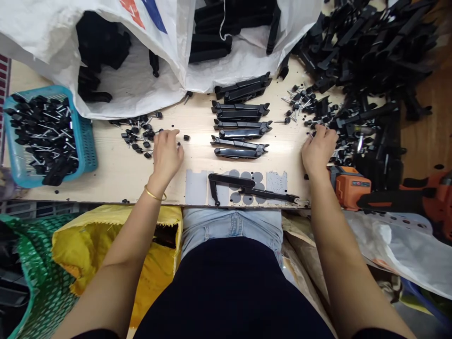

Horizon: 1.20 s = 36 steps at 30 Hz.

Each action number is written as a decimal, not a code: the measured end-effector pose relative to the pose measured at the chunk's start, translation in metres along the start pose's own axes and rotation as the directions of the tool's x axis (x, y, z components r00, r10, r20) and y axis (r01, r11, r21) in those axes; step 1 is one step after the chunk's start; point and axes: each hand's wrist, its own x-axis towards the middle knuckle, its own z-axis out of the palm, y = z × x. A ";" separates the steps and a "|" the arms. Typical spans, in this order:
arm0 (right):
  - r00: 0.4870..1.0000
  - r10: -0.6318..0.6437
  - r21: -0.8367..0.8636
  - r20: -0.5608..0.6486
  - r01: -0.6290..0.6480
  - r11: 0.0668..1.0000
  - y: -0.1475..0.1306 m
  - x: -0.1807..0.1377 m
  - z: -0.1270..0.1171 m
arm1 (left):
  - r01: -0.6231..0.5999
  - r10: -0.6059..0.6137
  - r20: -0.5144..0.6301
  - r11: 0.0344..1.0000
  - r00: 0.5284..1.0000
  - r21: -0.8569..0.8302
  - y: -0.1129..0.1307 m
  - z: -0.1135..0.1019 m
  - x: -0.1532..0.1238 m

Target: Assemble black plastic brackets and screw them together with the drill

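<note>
Several screws [146, 144] lie beside the left hand [167, 151], loosely spread, and right hand [319, 147], grip unclear.

The person wears a plain navy-black shirt [233, 287] with short dark sleeves [96, 334] and faded light-blue jeans [203, 227] with stitched seams. A thin gold bangle [152, 195] circles the left wrist, above a bare left hand [166, 153].

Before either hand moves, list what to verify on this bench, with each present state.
1. Bare left hand holding no part: cannot tell.
2. Bare right hand holding no part: cannot tell.
3. Four folded black plastic assemblies in a column: ok.
4. Jointed black plastic arm lying on the pale wooden bench: ok.
5. Black-headed metal pins all inside the blue plastic basket: not ok, some lie loose.
</note>
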 end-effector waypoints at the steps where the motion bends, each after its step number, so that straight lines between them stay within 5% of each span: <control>1: 1.000 0.014 -0.006 0.018 -0.014 1.000 -0.003 0.007 0.000 | 0.019 -0.019 0.006 1.000 1.000 0.010 -0.007 0.003 0.005; 10: 0.999 0.009 0.095 0.035 -0.012 0.995 -0.004 0.001 -0.018 | 0.055 -0.056 -0.018 0.998 0.998 -0.013 -0.024 0.014 0.018; 17: 0.975 0.071 0.333 -0.212 0.004 0.943 -0.002 -0.022 -0.025 | 0.024 -0.027 -0.057 0.999 0.998 -0.043 -0.016 0.012 0.022; 23: 0.999 -0.038 0.681 -0.032 0.050 0.731 -0.020 -0.071 -0.042 | 0.129 -0.127 -0.056 0.991 0.990 0.033 -0.006 0.003 0.030; 28: 0.988 -0.070 0.786 0.137 -0.065 0.615 -0.027 -0.098 -0.041 | 0.268 -0.257 -0.188 0.963 0.948 0.035 -0.044 -0.005 0.031; 36: 0.974 -0.118 0.740 0.194 -0.067 0.669 -0.040 -0.116 -0.041 | 0.191 -0.201 -0.186 0.979 0.962 -0.071 -0.076 0.006 0.033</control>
